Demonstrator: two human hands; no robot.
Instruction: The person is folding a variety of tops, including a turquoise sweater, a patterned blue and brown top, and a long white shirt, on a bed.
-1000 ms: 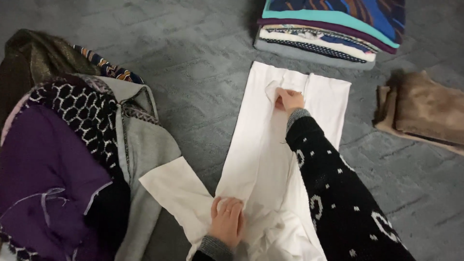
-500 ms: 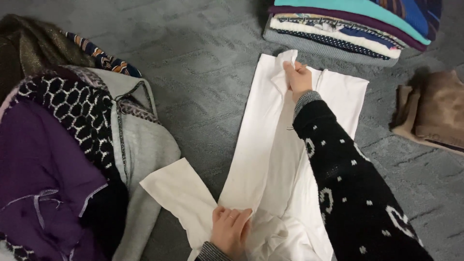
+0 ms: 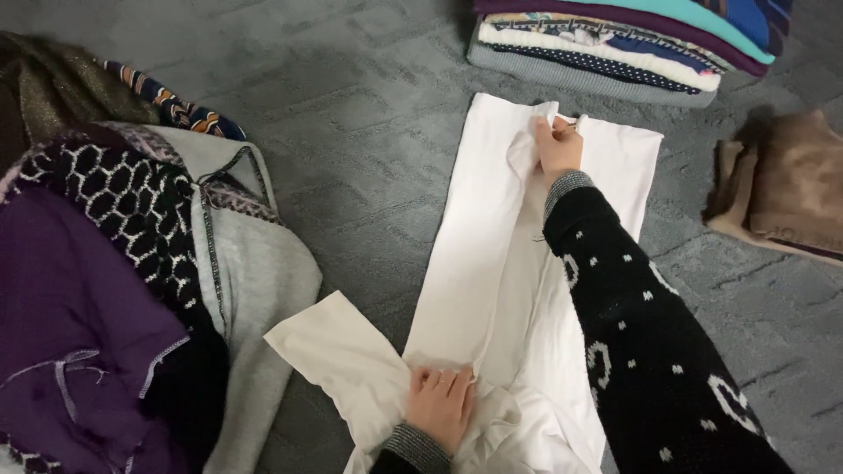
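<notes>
Grey carpeted floor (image 3: pixel 369 105) carrying everything, with a big heap of mixed clothes (image 3: pixel 114 290) crowding its left edge (purple, black-and-white mesh, grey knit). Along the far edge, a neat stack of folded garments (image 3: pixel 615 48); near the right edge, a folded brown fleece (image 3: pixel 781 184). Down the middle, from near edge to just short of the stack, a long white garment (image 3: pixel 474 263) spread flat, one sleeve flopped left toward the heap. Right hand (image 3: pixel 558 145) out at the far end, fingers pinched on a raised fold of the white cloth. Left hand (image 3: pixel 442 405) at the near end, fingers spread and pressing flat, gripping nothing. Likely trouble: too hard a pull from the far end and the cloth slides out from under the pressing palm, bunching up; the loose sleeve could also snag on the heap. Open carpet on both flanks of the garment, tight only at the stack.
</notes>
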